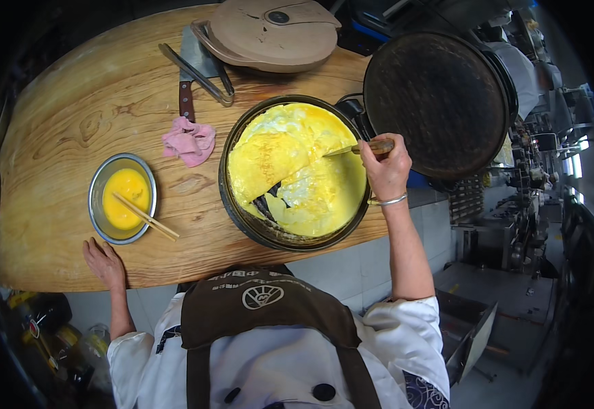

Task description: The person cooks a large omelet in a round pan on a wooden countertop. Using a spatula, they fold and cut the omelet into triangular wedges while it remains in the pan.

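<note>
In my right hand (388, 166) is the wooden handle of a small spatula or knife (342, 151), its metal blade touching the egg. The egg sheet (322, 199) spreads over a round electric griddle (228, 204), yellow and glossy, partly folded at the left. Through a torn gap near the lower left, dark griddle surface shows. My left hand (105, 263) rests on the table edge with fingers apart, holding nothing. Just above it stands a metal bowl (92, 199) of beaten egg (123, 199), with a pair of wooden chopsticks (148, 220) leaning across its rim.
The griddle's dark lid (435, 105) stands raised at the right. A pink cloth (189, 142), a cleaver (186, 99) and metal tongs (197, 76) lie on the wooden table (51, 153). Behind them sits a brown round lidded appliance (276, 38). A cord runs beside the griddle hinge.
</note>
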A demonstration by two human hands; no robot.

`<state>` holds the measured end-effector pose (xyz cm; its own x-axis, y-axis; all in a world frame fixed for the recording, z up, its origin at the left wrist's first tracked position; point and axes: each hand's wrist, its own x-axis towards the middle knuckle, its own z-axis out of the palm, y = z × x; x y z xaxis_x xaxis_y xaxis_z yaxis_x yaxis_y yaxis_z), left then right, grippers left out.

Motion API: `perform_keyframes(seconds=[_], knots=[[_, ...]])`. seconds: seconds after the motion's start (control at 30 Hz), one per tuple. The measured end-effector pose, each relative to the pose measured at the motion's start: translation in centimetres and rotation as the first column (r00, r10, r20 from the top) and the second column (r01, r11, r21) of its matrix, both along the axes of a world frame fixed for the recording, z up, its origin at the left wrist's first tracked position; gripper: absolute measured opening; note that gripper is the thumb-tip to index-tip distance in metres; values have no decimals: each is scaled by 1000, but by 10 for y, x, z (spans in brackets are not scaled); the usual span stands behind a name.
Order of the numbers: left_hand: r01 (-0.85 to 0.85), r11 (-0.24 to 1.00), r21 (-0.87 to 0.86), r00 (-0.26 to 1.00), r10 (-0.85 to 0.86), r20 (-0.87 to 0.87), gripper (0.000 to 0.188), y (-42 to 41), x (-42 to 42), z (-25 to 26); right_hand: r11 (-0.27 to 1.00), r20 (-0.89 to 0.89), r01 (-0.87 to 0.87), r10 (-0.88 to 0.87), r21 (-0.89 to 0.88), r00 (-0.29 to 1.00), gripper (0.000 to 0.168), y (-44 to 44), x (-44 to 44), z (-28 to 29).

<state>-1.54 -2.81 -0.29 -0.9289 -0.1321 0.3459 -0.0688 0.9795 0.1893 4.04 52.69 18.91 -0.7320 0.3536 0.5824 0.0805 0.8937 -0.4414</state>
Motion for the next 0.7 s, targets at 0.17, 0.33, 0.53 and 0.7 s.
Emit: perform_keyframes(seconds=[0.17, 0.33, 0.53, 0.7], knots=[[5, 1000, -1, 1000, -5, -2, 39, 0, -1, 0, 998, 0, 42, -42, -44, 999, 29, 18, 1, -3], [1, 1000, -2, 1000, -1, -1, 40, -2, -1, -3, 989, 36, 92, -89, -113, 995, 28, 35, 2, -4], [-6, 1000, 4, 1000, 6, 23, 40, -2, -1, -2, 958, 52, 136, -127, -251, 991, 27, 48, 3, -8], [1, 1000, 4, 1000, -1, 16, 40, -3, -1, -3, 802, 44, 161, -166, -575, 985, 22, 58, 4, -2]])
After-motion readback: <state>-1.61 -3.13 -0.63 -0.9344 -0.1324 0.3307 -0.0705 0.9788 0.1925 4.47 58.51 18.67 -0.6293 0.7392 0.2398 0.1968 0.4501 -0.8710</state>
